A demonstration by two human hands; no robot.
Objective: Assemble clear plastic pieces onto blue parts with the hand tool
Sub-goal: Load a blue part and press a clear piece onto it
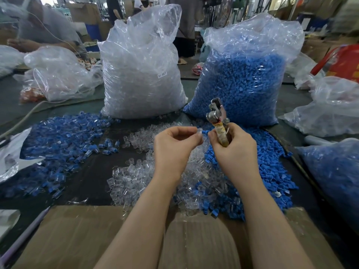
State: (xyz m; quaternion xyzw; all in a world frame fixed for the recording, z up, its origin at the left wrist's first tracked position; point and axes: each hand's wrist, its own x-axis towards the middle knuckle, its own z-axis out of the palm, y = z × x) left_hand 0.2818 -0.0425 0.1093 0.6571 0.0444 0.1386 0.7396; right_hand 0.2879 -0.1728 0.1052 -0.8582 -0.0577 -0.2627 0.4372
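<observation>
Above a cardboard flap [81, 235], the left hand [172, 147] pinched a clear plastic piece [199, 131] beside a blue part [205, 131]. The right hand [233, 148] had its grip curled around the hand tool [218, 121]. On the table [93, 171] beyond lay loose clear pieces [134, 175], then two full bags [141, 74].

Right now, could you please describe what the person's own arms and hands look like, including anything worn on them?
Both arms are bare from the frame's lower edge up to the hands: no sleeves show. The left hand and right hand wear no gloves, and no rings, watch, bracelets or markings are visible on them or on either wrist. The fingernails that show on the right hand look short and unpainted.
</observation>
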